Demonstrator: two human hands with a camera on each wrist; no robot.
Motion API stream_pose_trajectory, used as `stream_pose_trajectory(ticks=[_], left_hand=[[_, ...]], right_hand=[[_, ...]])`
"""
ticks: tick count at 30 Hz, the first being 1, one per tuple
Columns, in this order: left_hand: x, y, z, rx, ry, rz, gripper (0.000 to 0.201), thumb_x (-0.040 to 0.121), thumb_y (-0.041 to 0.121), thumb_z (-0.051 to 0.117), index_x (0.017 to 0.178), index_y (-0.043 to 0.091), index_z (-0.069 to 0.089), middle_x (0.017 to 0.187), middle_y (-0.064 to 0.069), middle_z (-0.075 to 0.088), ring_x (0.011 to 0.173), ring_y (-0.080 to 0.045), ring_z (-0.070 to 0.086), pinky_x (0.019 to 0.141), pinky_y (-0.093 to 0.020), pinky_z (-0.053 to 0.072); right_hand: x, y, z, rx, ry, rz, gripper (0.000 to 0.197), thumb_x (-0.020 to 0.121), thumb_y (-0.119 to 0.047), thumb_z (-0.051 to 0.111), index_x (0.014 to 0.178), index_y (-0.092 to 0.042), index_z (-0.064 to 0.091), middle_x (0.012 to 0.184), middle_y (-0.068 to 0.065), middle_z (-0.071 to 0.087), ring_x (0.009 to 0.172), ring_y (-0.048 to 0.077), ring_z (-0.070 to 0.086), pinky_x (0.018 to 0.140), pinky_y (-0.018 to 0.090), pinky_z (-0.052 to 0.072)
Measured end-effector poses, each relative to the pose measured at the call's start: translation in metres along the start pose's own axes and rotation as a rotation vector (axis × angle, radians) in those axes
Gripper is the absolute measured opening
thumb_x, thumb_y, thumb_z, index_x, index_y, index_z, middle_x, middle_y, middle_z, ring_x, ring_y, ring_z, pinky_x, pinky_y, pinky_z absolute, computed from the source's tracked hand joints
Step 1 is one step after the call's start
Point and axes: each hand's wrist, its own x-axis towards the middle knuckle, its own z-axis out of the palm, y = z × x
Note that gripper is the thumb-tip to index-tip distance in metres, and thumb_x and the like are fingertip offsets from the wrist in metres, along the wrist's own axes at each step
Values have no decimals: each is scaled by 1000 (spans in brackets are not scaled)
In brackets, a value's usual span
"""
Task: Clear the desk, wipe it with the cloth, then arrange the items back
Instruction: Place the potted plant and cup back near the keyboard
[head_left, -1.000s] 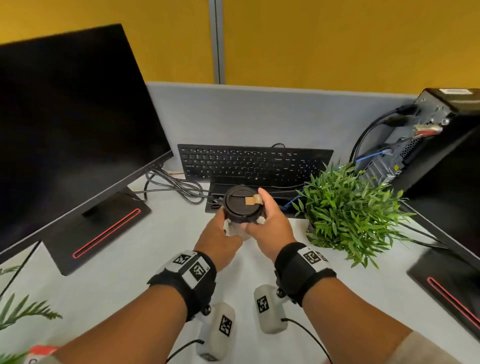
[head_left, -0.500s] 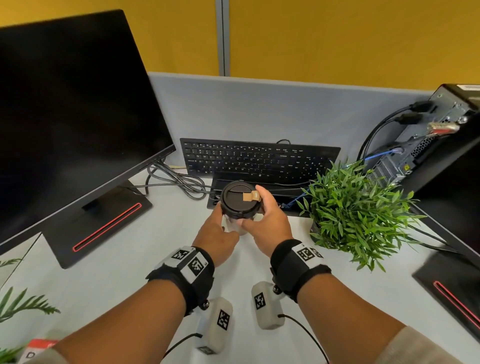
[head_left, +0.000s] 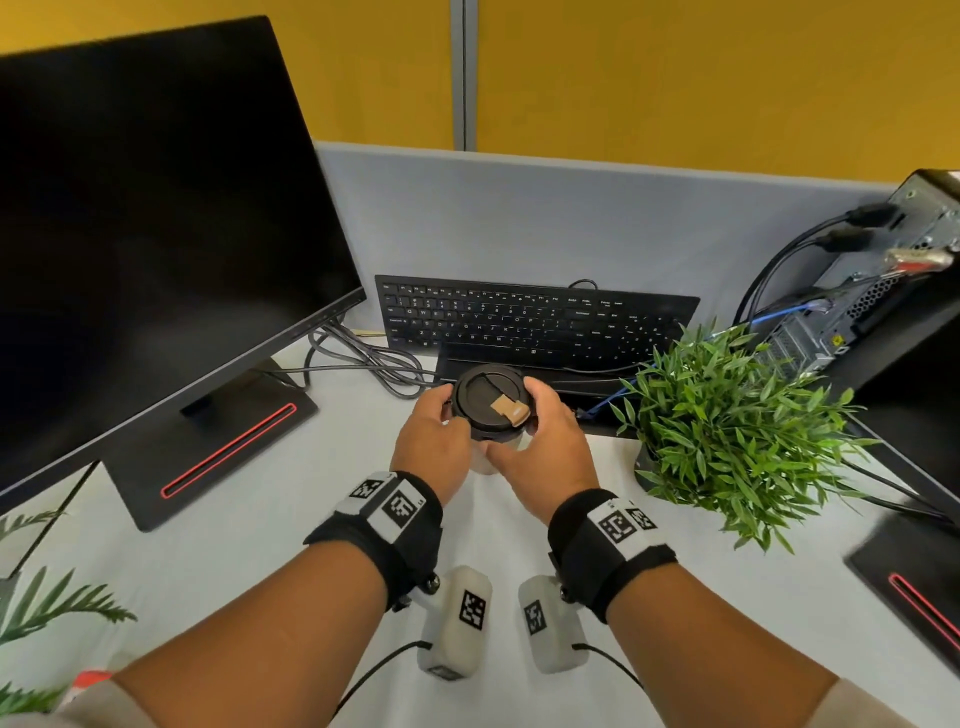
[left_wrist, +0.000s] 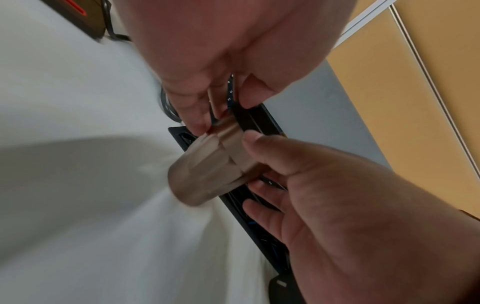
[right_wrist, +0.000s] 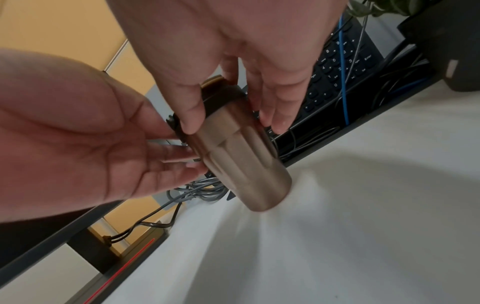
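A steel travel mug (head_left: 491, 402) with a black lid and a tan flap is held upright between both hands, in front of the keyboard. My left hand (head_left: 431, 431) pinches the lid's left rim with its fingertips (left_wrist: 197, 121). My right hand (head_left: 545, 441) curls round the mug's upper part, thumb on the near side and fingers on the far side. The left wrist view shows the mug's body (left_wrist: 207, 170) tilted, its base close to the white desk (left_wrist: 78, 102). In the right wrist view the mug (right_wrist: 241, 156) is blurred; I cannot tell whether its base touches the desk.
A black monitor (head_left: 156, 208) on a stand (head_left: 208, 447) fills the left. The keyboard (head_left: 530, 322) leans on the grey partition, with cables (head_left: 363, 358) beside it. A potted plant (head_left: 727, 436) stands close on the right, a computer tower (head_left: 883, 301) behind it. Another monitor base (head_left: 914, 587) sits far right.
The mug stays between both hands. Its tan flap has swung from the lid's right side towards the lower right, and the hands have shifted slightly on it.
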Motion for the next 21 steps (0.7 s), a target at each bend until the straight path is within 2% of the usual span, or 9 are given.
stream_pose_trajectory(ticks=[2, 4, 8, 11, 13, 15, 17, 18, 21], left_hand=[[4, 3, -4, 5, -39, 0, 48, 86, 5, 43, 128, 26, 55, 121, 3, 63, 114, -18, 55, 102, -37, 46], [7, 4, -6, 12, -57, -11, 50, 86, 7, 44, 131, 26, 53, 126, 3, 62, 117, -18, 54, 105, -40, 44], [15, 3, -7, -4, -53, -19, 44, 86, 8, 46, 125, 25, 55, 116, 1, 63, 107, -18, 57, 99, -40, 49], [19, 1, -8, -26, -124, -19, 48, 82, 12, 45, 122, 34, 57, 118, 5, 64, 112, -16, 56, 102, -42, 47], [22, -3, -9, -37, -172, -29, 52, 79, 15, 44, 124, 39, 56, 124, 9, 62, 120, -14, 53, 107, -42, 44], [22, -3, -8, -34, -195, -46, 54, 79, 17, 43, 127, 40, 53, 130, 12, 58, 126, -13, 48, 111, -42, 39], [15, 1, -10, -41, -170, -48, 44, 85, 14, 42, 118, 38, 58, 124, 13, 59, 123, -14, 48, 111, -41, 37], [11, 0, -12, -53, -141, -53, 43, 88, 11, 41, 119, 37, 57, 123, 11, 59, 121, -16, 48, 110, -40, 37], [-8, -2, -27, 26, -4, -47, 46, 95, 13, 38, 141, 22, 43, 142, 3, 50, 127, -16, 45, 113, -35, 33]], right_hand=[[-3, 1, 4, 1, 29, 7, 78, 69, -31, 80, 135, -34, 39, 131, -5, 49, 114, 14, 54, 97, 32, 49], [-4, 1, 6, 8, 47, 19, 72, 69, -34, 80, 131, -33, 42, 125, -6, 51, 110, 14, 55, 95, 35, 51], [-6, -1, 7, -15, 84, 31, 54, 72, -30, 78, 113, -34, 43, 103, -12, 50, 99, 13, 58, 86, 32, 54], [-6, 0, 7, -17, 106, 33, 48, 72, -32, 77, 101, -35, 39, 94, -10, 55, 89, 14, 61, 77, 30, 54], [-7, 0, 5, -18, 105, 34, 46, 73, -33, 76, 101, -33, 40, 94, -8, 59, 88, 15, 62, 76, 30, 54], [-9, 0, 3, -34, 97, 42, 47, 73, -35, 75, 105, -33, 40, 100, -7, 60, 91, 16, 63, 80, 35, 55], [-14, 0, 1, -73, 105, 51, 49, 73, -38, 72, 110, -35, 40, 106, -8, 58, 91, 16, 63, 81, 38, 55], [-17, -1, 0, -93, 127, 49, 47, 74, -37, 71, 109, -37, 39, 106, -10, 56, 89, 15, 62, 80, 38, 55], [-31, -9, -4, -111, 213, -5, 39, 79, -30, 67, 109, -36, 43, 100, -12, 53, 84, 12, 58, 79, 36, 53]])
